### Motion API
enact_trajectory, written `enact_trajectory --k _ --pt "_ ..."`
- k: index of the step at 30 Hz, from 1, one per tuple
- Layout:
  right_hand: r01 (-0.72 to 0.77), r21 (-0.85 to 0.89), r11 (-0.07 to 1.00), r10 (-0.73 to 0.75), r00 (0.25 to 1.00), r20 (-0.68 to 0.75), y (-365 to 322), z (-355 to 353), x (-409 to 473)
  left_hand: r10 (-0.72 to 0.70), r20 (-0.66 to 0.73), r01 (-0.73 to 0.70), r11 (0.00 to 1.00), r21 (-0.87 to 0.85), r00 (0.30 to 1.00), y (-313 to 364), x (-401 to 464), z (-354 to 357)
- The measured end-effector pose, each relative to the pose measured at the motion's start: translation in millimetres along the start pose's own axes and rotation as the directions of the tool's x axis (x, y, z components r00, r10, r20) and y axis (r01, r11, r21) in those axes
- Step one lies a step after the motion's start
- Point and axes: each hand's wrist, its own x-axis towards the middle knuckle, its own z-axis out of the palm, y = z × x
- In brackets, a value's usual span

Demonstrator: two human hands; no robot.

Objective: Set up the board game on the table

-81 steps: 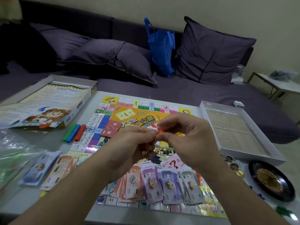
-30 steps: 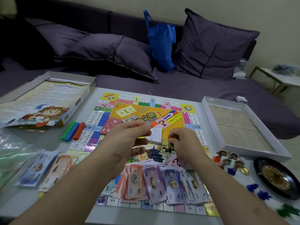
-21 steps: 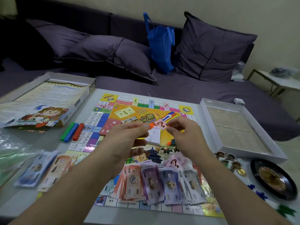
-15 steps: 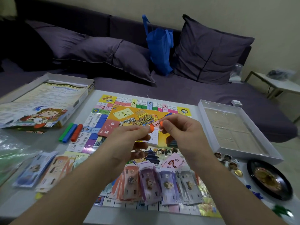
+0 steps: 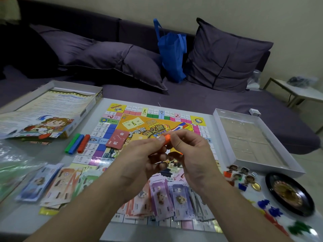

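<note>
Both hands meet above the middle of the game board (image 5: 157,123). Seen from the head camera, the left hand (image 5: 141,161) has its fingers curled and pinches a small orange piece (image 5: 167,138) between thumb and fingertips; the right hand (image 5: 190,154) pinches the same piece from the other side, its lower fingers folded in toward the palm. A second bit of orange shows under the right fingers, too hidden to identify.

Paper money (image 5: 167,196) lies fanned across the board's near edge, beneath the wrists, and more notes (image 5: 50,184) sit just left of the board. Green, blue and red sticks (image 5: 76,143) lie side by side at the board's left edge, with the box lid (image 5: 52,109) and its printed sheet beyond them. Right of the board stands the white box tray (image 5: 251,137); nearer than that, character tokens (image 5: 239,173), a die (image 5: 254,174) and a black roulette wheel (image 5: 290,193). Behind the board, a blue bag (image 5: 172,51) leans on the sofa (image 5: 192,95).
</note>
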Motion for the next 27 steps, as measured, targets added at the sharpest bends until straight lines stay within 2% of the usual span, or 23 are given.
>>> enact_trajectory --k 4,6,9,13,15,17,18,19,21,24,27 --pt "-0.021 0.031 0.999 0.019 0.998 0.055 -3.3 2.8 1.4 -0.055 0.033 0.058 0.992 -0.114 0.998 -1.7 -3.2 3.0" --pt "0.005 -0.023 1.000 -0.004 0.998 0.061 -7.1 3.5 2.6 -0.068 0.038 0.073 0.987 -0.142 0.997 -2.3 -4.1 4.8" --pt "0.044 -0.143 0.989 -0.037 0.998 0.052 -11.2 -1.0 4.3 -0.062 -0.015 0.060 0.994 -0.094 0.998 0.6 -3.6 6.6" --pt "-0.007 -0.261 0.965 0.003 1.000 -0.013 -15.8 -21.3 14.4 -0.060 -0.122 0.054 0.997 -0.052 0.991 3.0 -0.4 3.9" --pt "-0.018 -0.522 0.853 -0.042 0.994 -0.102 -7.8 -40.3 23.3 -0.059 -0.158 0.058 0.998 -0.015 0.986 3.4 1.5 -1.7" --pt "-0.086 -0.787 0.611 -0.024 0.992 -0.127 7.7 -58.2 30.5 -0.056 -0.174 0.060 0.998 0.015 0.983 4.9 2.7 -6.6" --pt "-0.123 -0.857 0.500 0.020 0.991 -0.131 16.8 -64.2 33.2 -0.055 -0.177 0.060 0.998 0.025 0.983 5.8 3.1 -7.9" --pt "-0.143 -0.890 0.433 0.066 0.990 -0.128 26.0 -68.3 35.0 -0.052 -0.178 0.059 0.998 0.037 0.983 6.7 3.3 -8.8" --pt "-0.136 -0.915 0.379 0.125 0.988 -0.094 41.3 -70.1 36.6 -0.041 -0.179 0.057 0.995 0.083 0.983 8.5 3.4 -9.9" --pt "-0.045 -0.952 0.304 0.071 0.997 -0.025 55.7 -67.0 40.3 -0.026 -0.146 0.047 0.988 0.144 0.989 11.3 3.4 -9.4" --pt "-0.003 -0.961 0.278 0.038 0.999 0.008 58.9 -63.7 42.7 -0.020 -0.129 0.042 0.985 0.167 0.991 13.2 4.6 -9.8"
